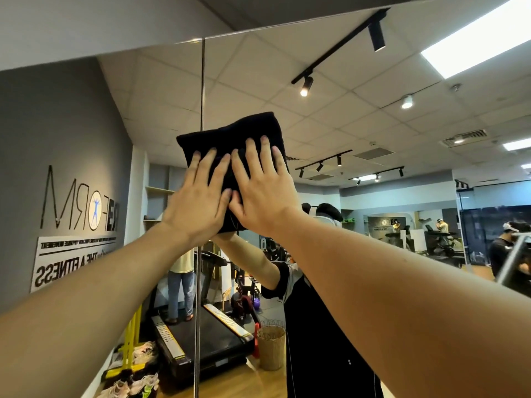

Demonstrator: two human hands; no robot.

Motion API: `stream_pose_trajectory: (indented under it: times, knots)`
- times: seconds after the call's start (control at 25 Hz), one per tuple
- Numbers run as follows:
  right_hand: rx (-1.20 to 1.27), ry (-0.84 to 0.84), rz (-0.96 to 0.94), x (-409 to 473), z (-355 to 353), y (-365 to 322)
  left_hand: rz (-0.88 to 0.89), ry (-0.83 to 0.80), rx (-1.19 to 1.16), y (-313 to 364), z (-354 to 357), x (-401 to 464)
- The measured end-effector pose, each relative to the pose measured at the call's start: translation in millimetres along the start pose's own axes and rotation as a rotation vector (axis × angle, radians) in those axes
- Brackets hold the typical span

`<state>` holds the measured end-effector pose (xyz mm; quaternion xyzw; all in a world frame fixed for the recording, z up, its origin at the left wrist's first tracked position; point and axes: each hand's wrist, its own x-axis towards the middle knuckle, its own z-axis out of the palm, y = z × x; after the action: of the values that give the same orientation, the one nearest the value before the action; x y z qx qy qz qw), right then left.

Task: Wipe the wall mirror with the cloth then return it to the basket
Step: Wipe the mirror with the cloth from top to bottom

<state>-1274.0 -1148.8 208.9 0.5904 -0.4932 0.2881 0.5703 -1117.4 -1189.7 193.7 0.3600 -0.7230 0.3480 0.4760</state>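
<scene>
With the straight fingers of my left hand [198, 202] and right hand [263, 193] pressing the folded black cloth [230, 139] flat against the wall mirror [359, 124], gripping nothing, reduced pressure could drop it past my palms.

Gym: treadmill [201, 337], exercise bike [247, 294], mirrored fitness sign [74, 254].

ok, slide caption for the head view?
Both hands, left and right, press a black cloth flat against the wall mirror.
</scene>
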Motion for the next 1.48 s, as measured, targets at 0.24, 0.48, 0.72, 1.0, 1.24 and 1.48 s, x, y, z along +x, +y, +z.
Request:
stream_pose_trajectory:
  times: [0.24,0.48,0.72,1.0,1.24,1.48]
  knots:
    - [0.022,0.000,-0.035,-21,-4,32,-0.008,0.012,0.019,37,6,-3]
    - [0.013,-0.012,-0.042,-49,-10,78,0.027,0.014,0.048,87,15,1]
    - [-0.014,-0.040,-0.040,-81,-21,131,0.076,0.018,0.039,144,24,8]
    - [-0.057,-0.080,-0.028,-129,-36,199,0.129,0.001,0.044,227,33,14]
    - [-0.114,-0.130,-0.054,-167,-53,268,0.165,0.017,0.057,301,43,23]
    - [-0.145,-0.147,-0.009,-198,-64,319,0.213,0.031,0.039,360,51,35]
